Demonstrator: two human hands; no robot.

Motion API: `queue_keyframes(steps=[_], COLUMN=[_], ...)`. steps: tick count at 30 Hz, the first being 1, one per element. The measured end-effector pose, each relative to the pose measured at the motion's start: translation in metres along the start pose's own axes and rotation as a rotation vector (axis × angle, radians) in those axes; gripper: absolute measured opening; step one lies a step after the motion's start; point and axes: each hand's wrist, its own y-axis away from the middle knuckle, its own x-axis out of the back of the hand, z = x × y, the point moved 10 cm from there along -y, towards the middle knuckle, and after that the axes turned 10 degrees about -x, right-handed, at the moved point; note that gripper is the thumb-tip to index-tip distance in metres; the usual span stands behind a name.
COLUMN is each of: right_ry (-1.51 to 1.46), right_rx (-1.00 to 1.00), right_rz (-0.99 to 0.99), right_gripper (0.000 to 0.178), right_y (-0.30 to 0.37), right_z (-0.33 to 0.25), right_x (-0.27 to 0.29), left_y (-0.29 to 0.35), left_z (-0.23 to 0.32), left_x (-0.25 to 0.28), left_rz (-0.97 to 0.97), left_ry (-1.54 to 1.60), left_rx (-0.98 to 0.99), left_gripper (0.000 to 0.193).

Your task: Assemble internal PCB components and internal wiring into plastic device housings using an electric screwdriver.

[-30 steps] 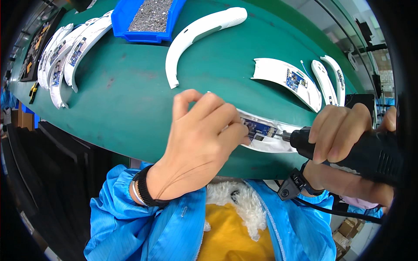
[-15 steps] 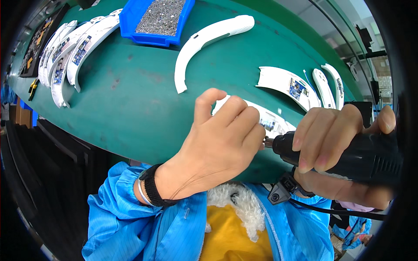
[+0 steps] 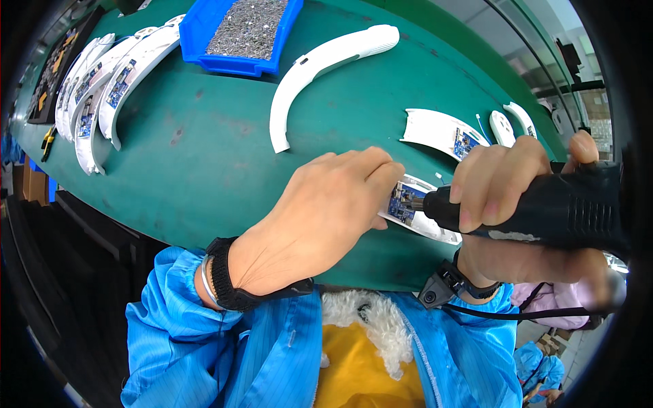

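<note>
My left hand [image 3: 316,221] is closed on the left end of a curved white plastic shell [image 3: 441,231], its fingertips partly hidden behind the hand. Inside the shell sits a blue circuit board [image 3: 398,204]. My right hand [image 3: 502,183] wraps round a black electric screwdriver [image 3: 564,211], held almost level. The screwdriver's bit end points left and lies over the circuit board; whether it touches a screw there I cannot tell. A closed white curved piece [image 3: 309,71] rests on the bench beyond my left hand.
A blue bin [image 3: 192,44] of small metal screws stands at the back. Several white shells with boards [image 3: 146,58] lean together at the left, near a black tray [image 3: 62,64] and a yellow-handled tool [image 3: 47,143]. More shells [image 3: 432,126] lie at the right on the green bench [image 3: 204,156].
The screwdriver's end has gone from beside my left fingertips to over the circuit board. My left hand has shifted slightly left and its raised index finger has come down; more of the board shows.
</note>
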Motion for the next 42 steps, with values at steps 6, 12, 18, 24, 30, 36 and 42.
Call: queue_keyframes(steps=[6, 12, 18, 24, 30, 36, 42], right_ry=[-0.009, -0.023, 0.000, -0.095, -0.126, -0.091, 0.009], right_rx=[-0.020, -0.076, -0.080, 0.120, 0.305, 0.332, 0.342], right_rz=[0.003, -0.048, -0.104, -0.047, 0.318, 0.474, 0.577], right_gripper=[0.085, 0.084, 0.084, 0.082, 0.063, 0.062, 0.059], right_y=[-0.001, -0.004, 0.005, 0.013, 0.028, 0.074, 0.082], right_z=[0.008, 0.014, 0.012, 0.001, -0.098, -0.117, -0.095], right_x=[-0.005, -0.015, -0.020, -0.014, 0.045, 0.111, 0.147], left_y=[0.001, 0.003, 0.002, -0.003, -0.057, -0.211, -0.315], left_z=[0.000, 0.003, 0.005, 0.014, 0.049, -0.074, -0.201], left_x=[0.000, -0.003, 0.001, 0.003, 0.047, 0.090, 0.079], left_rz=[-0.007, -0.026, -0.024, -0.045, -0.106, -0.039, -0.327], left_ry=[0.001, -0.036, -0.073, -0.119, -0.233, -0.378, -0.638], left_rx=[0.028, 0.013, 0.024, 0.004, -0.226, -0.041, 0.080], left_gripper=[0.043, 0.042, 0.041, 0.024, 0.045, 0.047, 0.083])
